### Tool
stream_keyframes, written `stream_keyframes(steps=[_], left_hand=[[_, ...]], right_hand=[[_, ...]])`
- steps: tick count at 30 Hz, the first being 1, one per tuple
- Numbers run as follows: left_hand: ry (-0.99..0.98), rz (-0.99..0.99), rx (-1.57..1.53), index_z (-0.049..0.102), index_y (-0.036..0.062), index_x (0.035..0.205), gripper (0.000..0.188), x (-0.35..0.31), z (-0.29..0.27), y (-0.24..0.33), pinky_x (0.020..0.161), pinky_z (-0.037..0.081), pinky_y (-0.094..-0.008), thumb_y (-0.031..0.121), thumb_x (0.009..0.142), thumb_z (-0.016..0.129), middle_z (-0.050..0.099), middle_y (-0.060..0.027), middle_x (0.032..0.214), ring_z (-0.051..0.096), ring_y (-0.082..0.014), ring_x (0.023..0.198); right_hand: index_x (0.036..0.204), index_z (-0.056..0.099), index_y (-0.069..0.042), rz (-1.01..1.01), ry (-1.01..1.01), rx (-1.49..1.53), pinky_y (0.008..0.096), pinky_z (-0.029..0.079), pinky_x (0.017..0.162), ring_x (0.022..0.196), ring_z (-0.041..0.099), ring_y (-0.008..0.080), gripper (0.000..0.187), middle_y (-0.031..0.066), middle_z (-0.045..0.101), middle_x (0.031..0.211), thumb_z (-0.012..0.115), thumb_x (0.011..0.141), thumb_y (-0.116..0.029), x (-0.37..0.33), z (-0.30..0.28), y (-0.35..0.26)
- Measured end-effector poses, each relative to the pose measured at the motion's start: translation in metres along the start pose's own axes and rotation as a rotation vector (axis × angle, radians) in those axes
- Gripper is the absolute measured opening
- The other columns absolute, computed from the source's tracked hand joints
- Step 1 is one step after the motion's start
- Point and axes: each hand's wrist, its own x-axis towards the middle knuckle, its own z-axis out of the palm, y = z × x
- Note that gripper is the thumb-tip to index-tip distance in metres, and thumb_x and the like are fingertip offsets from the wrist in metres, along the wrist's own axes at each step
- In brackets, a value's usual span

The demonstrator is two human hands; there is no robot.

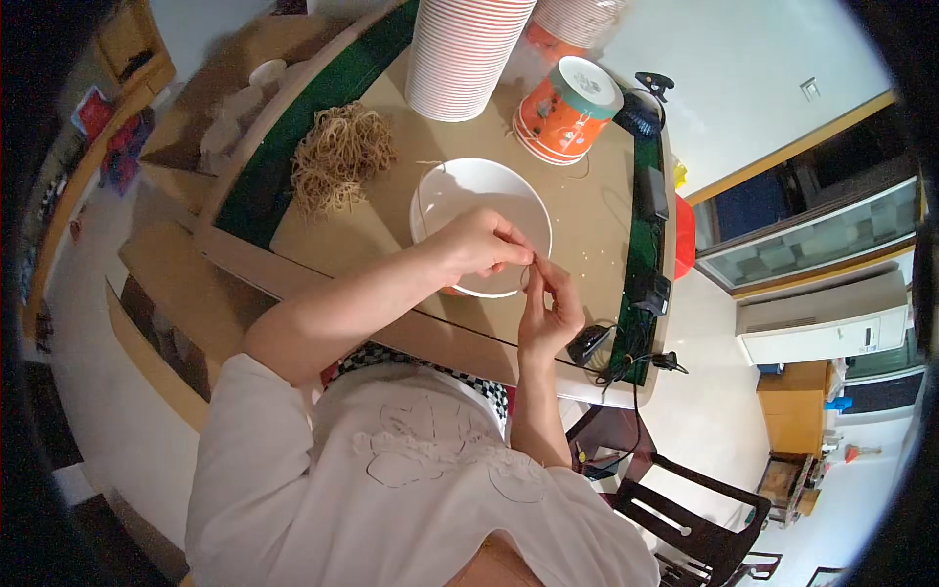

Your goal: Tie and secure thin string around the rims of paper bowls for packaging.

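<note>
A white paper bucket (474, 183) stands mouth up on the table in front of me. Above its right rim my left hand (489, 245) and my right hand (551, 311) meet, fingertips pinched together. A thin brown strand shows at the fingertips, small and partly hidden by the fingers. Another piece of thin string (422, 201) curves over the bucket's left rim. To the left lies a tangled heap of brown strings (344, 157). Beyond the bucket, an orange paper bucket (562, 115) rests upside down with a green and white end on top.
A tall stack of white paper buckets (465, 59) rises at the back, beside a plastic-wrapped stack (577, 22). Black adapters and cables (646, 292) run along the table's right edge. A dark chair (699, 509) stands at lower right, cardboard boxes (181, 279) at left.
</note>
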Motion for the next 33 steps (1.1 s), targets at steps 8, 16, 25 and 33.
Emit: stream_keyframes(steps=[8,16,25,33], left_hand=[[0.171,0.375,0.506,0.070,0.0007,0.085,0.013,-0.007,0.006,-0.005,0.065,0.050,-0.0279,0.010,0.077,0.067,0.069,-0.0090,0.078,0.062,-0.0131,0.067],[0.275,0.486,0.529,0.065,0.0008,0.087,0.010,-0.017,0.014,-0.010,0.064,0.049,-0.0274,0.007,0.079,0.065,0.067,-0.0073,0.080,0.061,-0.0152,0.068],[0.357,0.573,0.644,0.061,0.0018,0.079,0.008,-0.016,0.016,-0.012,0.061,0.049,-0.0374,0.009,0.076,0.064,0.062,-0.0116,0.078,0.062,-0.0267,0.067],[0.351,0.549,0.636,0.059,0.0011,0.077,0.008,-0.019,0.019,-0.009,0.062,0.049,-0.0370,0.007,0.076,0.063,0.062,-0.0119,0.077,0.062,-0.0271,0.068]], right_hand=[[0.093,0.063,0.002,0.311,-0.070,0.272,0.0216,0.050,0.063,0.068,0.058,0.0075,0.007,0.0041,0.063,0.081,0.062,0.087,0.000,0.005,-0.007,-0.002],[0.090,0.061,0.002,0.294,-0.125,0.203,0.0214,0.050,0.060,0.065,0.058,0.0069,0.003,0.0027,0.062,0.077,0.061,0.087,0.000,0.007,-0.009,-0.003],[0.089,0.061,0.001,0.304,-0.134,0.198,0.0206,0.048,0.065,0.068,0.057,0.0069,0.003,0.0025,0.063,0.081,0.062,0.086,0.000,0.009,-0.010,-0.006],[0.091,0.062,0.001,0.326,-0.187,0.198,0.0212,0.047,0.065,0.071,0.056,0.0064,0.006,0.0020,0.063,0.082,0.063,0.085,0.000,0.010,-0.014,-0.002]])
